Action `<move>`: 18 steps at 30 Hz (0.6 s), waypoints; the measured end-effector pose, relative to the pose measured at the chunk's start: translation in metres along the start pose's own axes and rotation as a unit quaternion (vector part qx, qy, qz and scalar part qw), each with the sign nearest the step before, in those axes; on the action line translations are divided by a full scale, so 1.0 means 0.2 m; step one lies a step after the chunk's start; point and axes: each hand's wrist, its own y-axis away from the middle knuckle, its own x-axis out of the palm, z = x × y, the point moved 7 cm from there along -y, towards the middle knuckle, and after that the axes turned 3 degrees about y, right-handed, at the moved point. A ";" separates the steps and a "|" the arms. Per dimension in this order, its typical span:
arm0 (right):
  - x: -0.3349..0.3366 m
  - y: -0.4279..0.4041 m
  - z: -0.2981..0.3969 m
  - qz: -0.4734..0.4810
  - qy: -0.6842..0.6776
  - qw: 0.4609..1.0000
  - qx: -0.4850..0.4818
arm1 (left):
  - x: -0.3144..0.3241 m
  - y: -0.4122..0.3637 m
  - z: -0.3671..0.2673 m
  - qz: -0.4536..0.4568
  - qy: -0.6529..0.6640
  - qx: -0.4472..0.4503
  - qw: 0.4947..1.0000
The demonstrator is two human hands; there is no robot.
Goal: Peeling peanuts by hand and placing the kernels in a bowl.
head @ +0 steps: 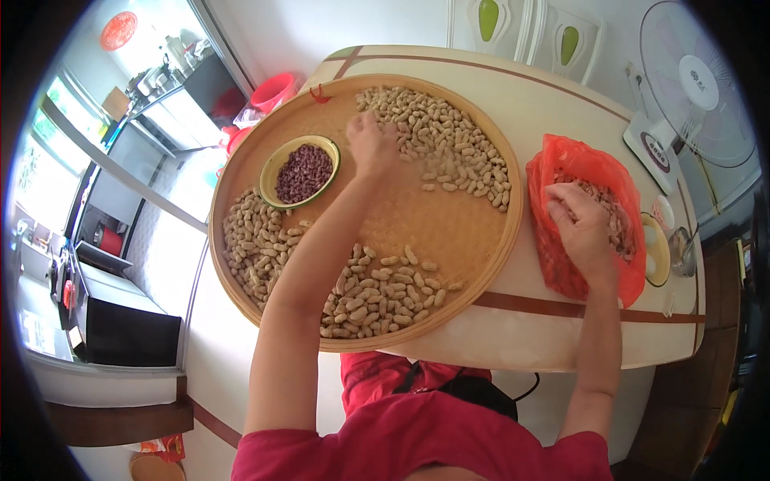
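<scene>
A wide round bamboo tray [439,231] lies on the table, with unshelled peanuts [445,129] heaped along its far right side. More peanuts in shells cover its left and near edges. On the tray's left part sits a cream enamel bowl [270,180] with a dark green rim, holding dark purple peanut kernels [305,174]. My left hand [374,144] is just right of this bowl, at the edge of the far heap; its fingers are blurred. Over the mouth of a red plastic bag [556,264] of broken peanut shells [619,225] is my right hand [577,225], fingers bent, their grip unclear.
The cream table [511,343] has brown stripes. Right of the bag stand a yellow bowl [665,255] with pale round items, a small cup [663,211] and a glass jar [683,255]. A white electric fan [656,156] stands at the far right, chairs [490,24] behind.
</scene>
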 end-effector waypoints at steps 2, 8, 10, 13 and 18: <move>0.04 -0.01 0.07 0.012 -0.014 1.000 -0.011 | -0.02 -0.07 0.13 -0.022 -0.027 0.001 0.999; 0.10 0.05 0.10 0.054 -0.041 0.998 0.000 | 0.04 -0.18 0.26 0.050 -0.088 0.033 0.994; 0.08 0.08 0.06 0.043 -0.029 0.999 -0.014 | 0.07 -0.13 0.22 0.082 -0.050 0.022 0.995; 0.05 0.09 0.07 0.020 -0.012 0.999 -0.034 | 0.09 0.03 0.10 0.118 -0.005 0.055 0.991; 0.11 0.02 0.17 -0.001 -0.037 0.999 -0.033 | 0.05 0.32 -0.11 0.244 0.079 0.079 0.963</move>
